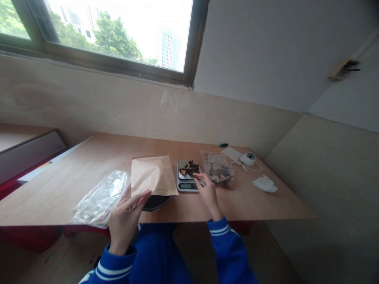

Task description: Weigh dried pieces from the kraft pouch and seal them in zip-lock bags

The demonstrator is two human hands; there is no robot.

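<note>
My left hand (pixel 126 217) pinches the near edge of a kraft paper pouch (pixel 152 173) between thumb and fingers. The pouch lies toward me with its mouth partly spread, and a dark inner side (pixel 156 202) shows below the paper. Right of it stands a small digital scale (pixel 180 183) bearing a heap of dried brown slices (pixel 192 167), some with pale edges. At the heap's near right edge, my right hand (pixel 207 191) has thumb and forefinger closed on a small dark dried slice (pixel 196 176). The reading on the scale's display is too small to make out.
Clear plastic bags (pixel 100 197) lie left of the pouch. Zip bags with dried brown pieces (pixel 220 173) stand right of the scale. Farther right are a white dome camera (pixel 248 158) with its cable, a crumpled tissue (pixel 265 184) and a green-handled tool (pixel 224 145).
</note>
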